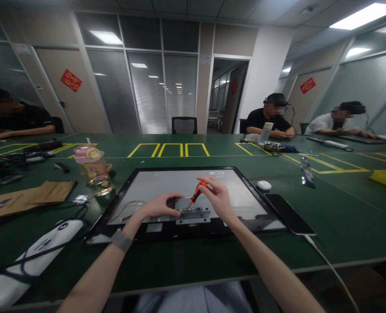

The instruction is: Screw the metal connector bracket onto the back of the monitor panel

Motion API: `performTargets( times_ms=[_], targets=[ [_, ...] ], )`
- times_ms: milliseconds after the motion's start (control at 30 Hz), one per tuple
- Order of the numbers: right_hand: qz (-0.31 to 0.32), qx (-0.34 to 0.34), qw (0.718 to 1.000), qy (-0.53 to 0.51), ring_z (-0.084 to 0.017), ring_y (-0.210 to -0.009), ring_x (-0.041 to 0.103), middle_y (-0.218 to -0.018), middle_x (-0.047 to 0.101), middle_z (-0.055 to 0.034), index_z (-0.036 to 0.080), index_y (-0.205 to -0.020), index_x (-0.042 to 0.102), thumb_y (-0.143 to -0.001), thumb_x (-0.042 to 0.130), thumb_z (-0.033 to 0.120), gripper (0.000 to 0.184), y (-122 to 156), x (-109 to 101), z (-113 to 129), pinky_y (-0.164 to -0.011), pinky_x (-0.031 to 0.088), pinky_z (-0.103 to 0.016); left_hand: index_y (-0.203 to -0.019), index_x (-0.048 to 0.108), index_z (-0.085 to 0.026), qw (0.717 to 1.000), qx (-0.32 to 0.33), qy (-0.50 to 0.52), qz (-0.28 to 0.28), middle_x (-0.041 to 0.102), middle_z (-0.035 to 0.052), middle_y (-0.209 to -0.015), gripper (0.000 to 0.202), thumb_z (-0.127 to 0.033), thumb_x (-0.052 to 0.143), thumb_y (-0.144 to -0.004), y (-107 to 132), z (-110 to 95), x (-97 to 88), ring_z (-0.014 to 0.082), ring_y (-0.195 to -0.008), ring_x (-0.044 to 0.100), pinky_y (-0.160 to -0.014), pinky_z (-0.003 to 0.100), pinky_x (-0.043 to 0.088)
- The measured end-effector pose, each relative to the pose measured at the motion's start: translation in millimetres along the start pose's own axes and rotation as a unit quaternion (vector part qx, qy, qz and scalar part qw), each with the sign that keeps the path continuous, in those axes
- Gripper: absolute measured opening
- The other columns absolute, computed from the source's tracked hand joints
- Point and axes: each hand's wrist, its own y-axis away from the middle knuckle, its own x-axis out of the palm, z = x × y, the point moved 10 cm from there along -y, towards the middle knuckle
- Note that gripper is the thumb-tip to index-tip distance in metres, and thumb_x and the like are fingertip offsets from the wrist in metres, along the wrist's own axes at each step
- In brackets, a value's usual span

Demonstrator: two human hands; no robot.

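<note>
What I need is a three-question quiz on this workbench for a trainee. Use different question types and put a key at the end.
1. Short answer: Which hand holds the orange screwdriver?
2. Multiple choice: Which of these lies closest to the phone?
A. the pink-lidded bottle
B. the small white case
C. the brown paper bag
3. Fill in the blank: A grey band circles the person's ____ wrist.

Key:
1. The right hand.
2. B.
3. Left.
</note>
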Motion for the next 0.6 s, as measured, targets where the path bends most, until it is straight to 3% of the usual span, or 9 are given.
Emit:
performTargets(
  times_ms=[167,367,600],
  targets=[
    [0.059,0.002,0.997,-0.054,-0.019,-0.097,0.063,-0.108,0.066,-0.0057,0.028,-0.123,0.058,-0.090,0.048,0.031,0.034,3,14,4,-0.090,0.048,-0.039,-0.125,0.054,-0.024,1.000,0.003,-0.008,-0.002,0.054,0.0063,-0.132,0.070,-0.048,0.074,-0.062,0,0,-0.4,0.0278,-0.120,0.049,-0.105,0.040,0.034],
    [0.007,-0.004,1.000,-0.027,-0.016,-0.084,0.061,-0.092,0.062,-0.0039,0.026,-0.103,0.070,-0.078,0.066,0.030,0.025,2,5,3,-0.076,0.052,-0.029,-0.125,0.053,-0.024,1.000,0.004,-0.011,-0.001,0.054,0.0055,-0.132,0.069,-0.047,0.074,-0.063,0,-1,-0.2,0.0260,-0.120,0.049,-0.105,0.038,0.035],
    [0.077,0.001,0.995,-0.060,-0.021,-0.103,0.063,-0.112,0.065,-0.0059,0.029,-0.116,0.063,-0.090,0.050,0.031,0.030,2,13,10,-0.094,0.046,-0.040,-0.125,0.053,-0.022,1.000,0.001,-0.008,-0.003,0.054,0.0067,-0.132,0.070,-0.047,0.074,-0.063,0,-1,0.4,0.0274,-0.121,0.048,-0.105,0.038,0.034]
  ],
)
